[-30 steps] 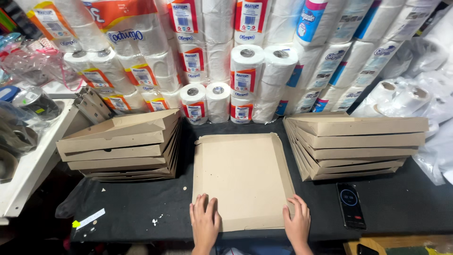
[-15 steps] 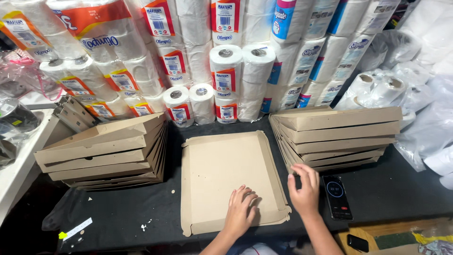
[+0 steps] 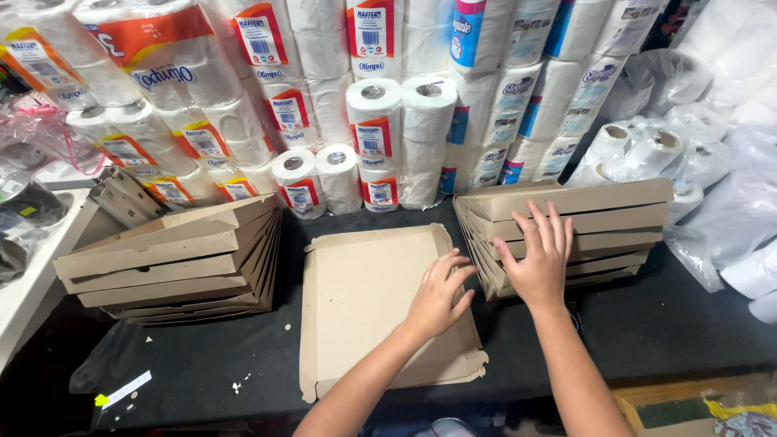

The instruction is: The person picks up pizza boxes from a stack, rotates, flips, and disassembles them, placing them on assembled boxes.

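Observation:
A flat brown cardboard box blank (image 3: 364, 299) with low folded rims lies on the black table (image 3: 202, 364) in front of me. My left hand (image 3: 437, 293) rests open on the blank's right side, fingers spread toward its right rim. My right hand (image 3: 538, 255) is open, fingers spread, against the front of the right stack of folded cardboard boxes (image 3: 591, 222). A second stack of folded cardboard boxes (image 3: 174, 259) sits to the left of the blank.
Packs and loose rolls of toilet paper (image 3: 372, 121) are piled along the back of the table. Plastic-wrapped rolls (image 3: 647, 146) and plastic bags fill the right side. A white strip with a yellow tip (image 3: 121, 391) lies at the front left.
Both hands moved from the blank's near edge to the right. The left hand now lies on the blank's right side and the right hand has reached the right stack. The view shifted closer.

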